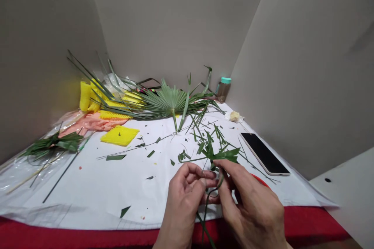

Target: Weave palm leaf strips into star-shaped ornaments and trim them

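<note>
Left hand [182, 202] and right hand [248, 198] both pinching palm-leaf strip [206, 218], near front of table

Both hands closed on the work, fingers curled, held just above the front part of the plastic sheet [73, 214]. Left thumb and fingertips [201, 183] grip the strip at a narrow loop. Right fingertips [222, 171] pinch it higher up, just under a spiky cluster of green leaf pieces [223, 155]. Strip tails hang down past the sheet edge, over the red cloth [315, 221].

Around the hands: loose green strips and cut scraps [150, 153] scattered across the sheet. Smartphone [264, 153] lies face up to the right, near the right hand, not touching it. Crumpled tissue with a pale lump [234, 116] sits near the back right corner.

Further back: fan palm leaf [166, 103] lying flat, long blades fanned out, with a jar with a teal lid [223, 89] behind it at the wall. Left side: yellow honeycomb paper [119, 135], peach-coloured material [90, 122], bundle of green strips [52, 144], thin dark rod [61, 177]. Pale walls [304, 66] box in the back and sides.
</note>
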Demonstrator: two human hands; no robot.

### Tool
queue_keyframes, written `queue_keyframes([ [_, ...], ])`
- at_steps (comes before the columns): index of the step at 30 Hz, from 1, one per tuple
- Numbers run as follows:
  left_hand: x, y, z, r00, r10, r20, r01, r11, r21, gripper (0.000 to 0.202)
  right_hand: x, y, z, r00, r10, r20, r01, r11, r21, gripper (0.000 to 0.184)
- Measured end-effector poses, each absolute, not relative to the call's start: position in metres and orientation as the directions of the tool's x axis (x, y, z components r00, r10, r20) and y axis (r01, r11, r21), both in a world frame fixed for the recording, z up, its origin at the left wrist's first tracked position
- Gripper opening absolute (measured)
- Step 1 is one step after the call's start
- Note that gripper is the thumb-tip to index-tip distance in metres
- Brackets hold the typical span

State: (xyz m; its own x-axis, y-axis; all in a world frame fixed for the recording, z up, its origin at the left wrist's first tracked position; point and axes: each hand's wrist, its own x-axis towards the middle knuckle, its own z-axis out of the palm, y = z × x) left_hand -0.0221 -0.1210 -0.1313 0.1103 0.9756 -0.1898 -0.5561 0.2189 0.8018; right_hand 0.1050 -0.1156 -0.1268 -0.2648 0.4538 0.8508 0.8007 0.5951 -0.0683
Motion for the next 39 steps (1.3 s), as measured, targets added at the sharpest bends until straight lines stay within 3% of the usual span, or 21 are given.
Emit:
queue_keyframes([
  [6, -0.02, -0.119, -0.134, 0.115, 0.981, -0.158, -0.607, 0.195, 0.77, 0.015, 0.113, -0.123, -0.116, -0.148, 0.654, 0.741, 0.721, 0.585, -0.372, 0.016],
  [10, -0.021, -0.122, -0.136, 0.119, 0.984, -0.134, -0.624, 0.179, 0.761, 0.015, 0.116, -0.126, -0.107, -0.043, 0.824, 0.565, 0.553, 0.491, -0.674, 0.019],
  [12, -0.021, -0.123, -0.137, 0.132, 0.984, -0.122, -0.632, 0.178, 0.754, 0.016, 0.117, -0.126, -0.106, 0.014, 0.858, 0.514, 0.451, 0.453, -0.769, 0.021],
  [19, -0.018, -0.12, -0.142, 0.145, 0.98, -0.137, -0.627, 0.198, 0.753, 0.019, 0.126, -0.124, -0.092, 0.153, 0.887, 0.436, 0.211, 0.401, -0.891, 0.023],
  [23, -0.016, -0.12, -0.144, 0.16, 0.978, -0.133, -0.639, 0.205, 0.742, 0.019, 0.128, -0.128, -0.09, 0.149, 0.856, 0.495, 0.381, 0.412, -0.828, 0.016],
  [25, -0.017, -0.12, -0.145, 0.15, 0.982, -0.116, -0.651, 0.186, 0.736, 0.019, 0.125, -0.131, -0.096, 0.045, 0.831, 0.554, 0.545, 0.444, -0.711, 0.014],
  [27, -0.018, -0.12, -0.146, 0.13, 0.987, -0.097, -0.658, 0.159, 0.736, 0.018, 0.122, -0.133, -0.106, -0.171, 0.762, 0.625, 0.643, 0.567, -0.515, 0.025],
  [30, -0.021, -0.121, -0.148, 0.11, 0.991, -0.079, -0.657, 0.132, 0.743, 0.017, 0.118, -0.136, -0.119, -0.497, 0.566, 0.658, 0.647, 0.747, -0.154, 0.037],
  [33, -0.024, -0.122, -0.146, 0.103, 0.991, -0.08, -0.667, 0.129, 0.734, 0.018, 0.118, -0.137, -0.126, -0.599, 0.471, 0.648, 0.669, 0.739, 0.082, 0.038],
  [39, -0.026, -0.124, -0.14, 0.094, 0.992, -0.084, -0.723, 0.126, 0.679, 0.017, 0.118, -0.135, -0.141, -0.552, 0.441, 0.707, 0.69, 0.718, 0.09, 0.039],
])
